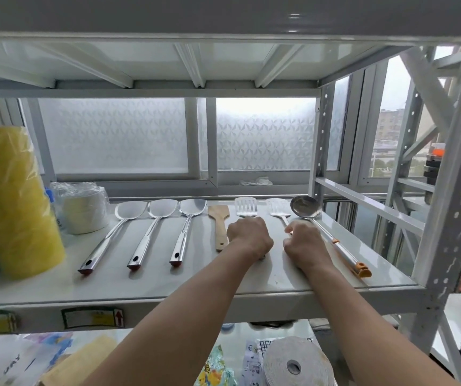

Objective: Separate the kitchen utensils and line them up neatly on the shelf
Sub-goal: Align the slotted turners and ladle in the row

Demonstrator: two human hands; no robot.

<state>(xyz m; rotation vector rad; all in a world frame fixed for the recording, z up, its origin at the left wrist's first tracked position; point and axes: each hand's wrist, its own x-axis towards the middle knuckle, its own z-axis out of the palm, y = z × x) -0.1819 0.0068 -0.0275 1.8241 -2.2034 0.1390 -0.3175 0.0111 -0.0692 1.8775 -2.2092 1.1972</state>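
Observation:
On the white shelf [168,282] the utensils lie in a row with their heads toward the window. Three steel turners [129,211] [162,208] [193,207] with red-tipped handles lie at the left, then a wooden spatula [218,215]. My left hand [248,236] is closed over the handle of a slotted steel turner [246,206]. My right hand [305,243] is closed over the handle of a second slotted turner [278,207]. Both handles are hidden under my hands. A steel ladle [305,207] with an orange handle end lies just right of my right hand.
A yellow wrapped roll [12,201] and a bagged stack of white bowls [84,207] stand at the shelf's left end. The rack's perforated upright [457,196] rises at the right front corner. Tape rolls and packets lie on the shelf below.

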